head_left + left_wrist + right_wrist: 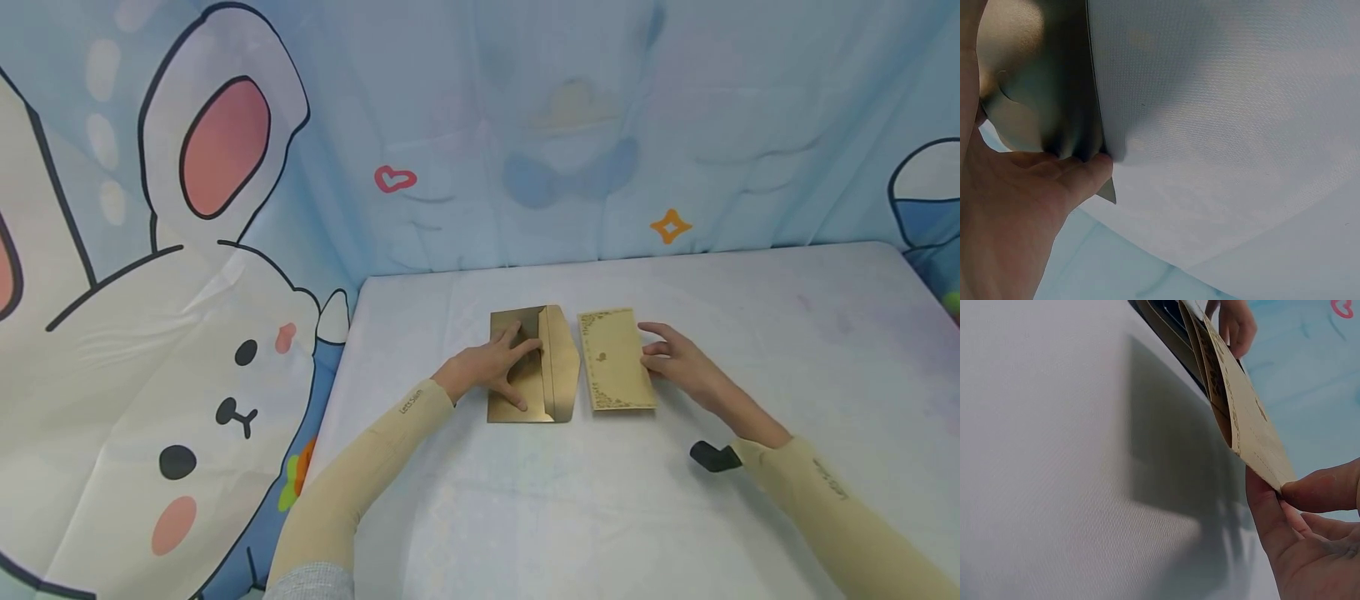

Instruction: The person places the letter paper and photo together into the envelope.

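Two hands at a gold envelope and a card, mid-table.

Left hand (pixel 491 367) lies fingers spread and flat on the envelope (pixel 532 367), flap open rightward, gripping nothing. Right hand (pixel 678 358) pinches the card's (pixel 615 358) right edge, thumb and fingers; the card sits just right of the envelope, ornate printed border, no legible text. Small lettering on both sleeves (pixel 375 458), too small to read. Table (pixel 787 333) white-clothed; cartoon rabbit backdrop (pixel 187 292) behind.
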Action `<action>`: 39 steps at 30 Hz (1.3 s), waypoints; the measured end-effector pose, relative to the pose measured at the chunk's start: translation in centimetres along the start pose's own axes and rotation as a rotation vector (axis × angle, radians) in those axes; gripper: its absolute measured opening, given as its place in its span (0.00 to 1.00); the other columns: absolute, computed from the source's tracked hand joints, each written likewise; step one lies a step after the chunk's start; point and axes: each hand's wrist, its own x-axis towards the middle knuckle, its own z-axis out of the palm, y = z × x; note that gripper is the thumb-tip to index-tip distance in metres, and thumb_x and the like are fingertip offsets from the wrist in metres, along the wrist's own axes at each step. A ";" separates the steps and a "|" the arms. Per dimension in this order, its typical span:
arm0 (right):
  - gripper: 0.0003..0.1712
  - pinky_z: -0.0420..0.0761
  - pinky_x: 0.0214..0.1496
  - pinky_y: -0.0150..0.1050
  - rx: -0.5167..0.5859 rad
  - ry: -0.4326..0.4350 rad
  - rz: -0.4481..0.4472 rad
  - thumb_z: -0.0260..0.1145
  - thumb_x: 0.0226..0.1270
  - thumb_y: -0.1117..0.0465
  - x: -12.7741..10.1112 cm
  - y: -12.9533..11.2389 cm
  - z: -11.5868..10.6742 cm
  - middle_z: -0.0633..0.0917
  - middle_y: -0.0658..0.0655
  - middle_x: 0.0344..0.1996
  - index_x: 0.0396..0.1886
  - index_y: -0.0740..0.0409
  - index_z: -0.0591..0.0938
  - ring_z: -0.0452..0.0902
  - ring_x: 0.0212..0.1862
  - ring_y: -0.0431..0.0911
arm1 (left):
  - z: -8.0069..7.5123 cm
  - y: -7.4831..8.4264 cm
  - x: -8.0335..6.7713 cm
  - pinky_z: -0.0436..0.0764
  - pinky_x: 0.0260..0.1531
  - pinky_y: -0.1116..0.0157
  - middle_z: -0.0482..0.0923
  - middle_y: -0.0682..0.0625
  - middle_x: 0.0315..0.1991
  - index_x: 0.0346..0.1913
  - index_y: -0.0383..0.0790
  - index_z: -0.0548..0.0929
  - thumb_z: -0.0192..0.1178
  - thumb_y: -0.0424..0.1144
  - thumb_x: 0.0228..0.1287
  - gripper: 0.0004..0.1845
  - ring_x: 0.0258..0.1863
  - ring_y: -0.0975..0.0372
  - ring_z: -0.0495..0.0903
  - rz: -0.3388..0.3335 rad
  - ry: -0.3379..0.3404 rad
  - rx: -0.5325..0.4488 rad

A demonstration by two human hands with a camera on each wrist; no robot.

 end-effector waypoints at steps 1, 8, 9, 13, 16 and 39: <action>0.39 0.79 0.53 0.40 0.002 0.000 0.001 0.53 0.79 0.62 0.0 -0.2 0.1 0.71 0.71 0.63 0.82 0.56 0.47 0.74 0.59 0.58 | 0.0 0.0 0.0 0.82 0.48 0.50 0.31 0.41 0.83 0.81 0.64 0.41 0.68 0.75 0.46 0.64 0.80 0.45 0.51 0.001 0.000 0.000; 0.39 0.81 0.51 0.39 0.025 -0.003 -0.021 0.55 0.78 0.64 0.1 -0.7 0.7 0.72 0.72 0.60 0.81 0.60 0.48 0.76 0.57 0.58 | -0.1 0.1 -0.1 0.83 0.48 0.50 0.31 0.42 0.83 0.81 0.64 0.42 0.68 0.74 0.46 0.64 0.80 0.46 0.51 -0.006 0.000 0.001; 0.39 0.81 0.51 0.38 0.030 -0.004 -0.023 0.55 0.77 0.65 0.1 -0.8 0.8 0.72 0.72 0.60 0.81 0.60 0.49 0.76 0.57 0.57 | -0.2 0.2 -0.1 0.82 0.48 0.50 0.31 0.42 0.83 0.81 0.64 0.42 0.68 0.74 0.46 0.64 0.80 0.46 0.51 -0.006 0.000 -0.001; 0.40 0.82 0.52 0.39 0.035 -0.012 -0.025 0.55 0.77 0.65 0.4 -0.9 1.1 0.72 0.72 0.60 0.81 0.60 0.49 0.77 0.57 0.58 | -0.2 0.1 -0.2 0.82 0.48 0.50 0.31 0.42 0.83 0.81 0.64 0.42 0.68 0.74 0.46 0.64 0.80 0.47 0.51 -0.005 0.004 -0.011; 0.40 0.82 0.53 0.41 0.031 -0.011 -0.026 0.56 0.77 0.65 0.8 -1.0 1.4 0.72 0.72 0.60 0.81 0.60 0.49 0.77 0.58 0.58 | -0.2 0.1 -0.2 0.82 0.49 0.49 0.32 0.42 0.83 0.81 0.64 0.43 0.69 0.74 0.46 0.64 0.80 0.47 0.51 -0.003 0.008 -0.012; 0.40 0.78 0.54 0.47 -0.038 -0.014 -0.071 0.57 0.75 0.65 2.0 -2.5 3.3 0.76 0.72 0.57 0.80 0.63 0.51 0.79 0.55 0.59 | 0.0 0.2 -0.1 0.81 0.52 0.50 0.30 0.42 0.83 0.81 0.66 0.41 0.67 0.75 0.46 0.64 0.81 0.49 0.49 -0.010 0.001 -0.002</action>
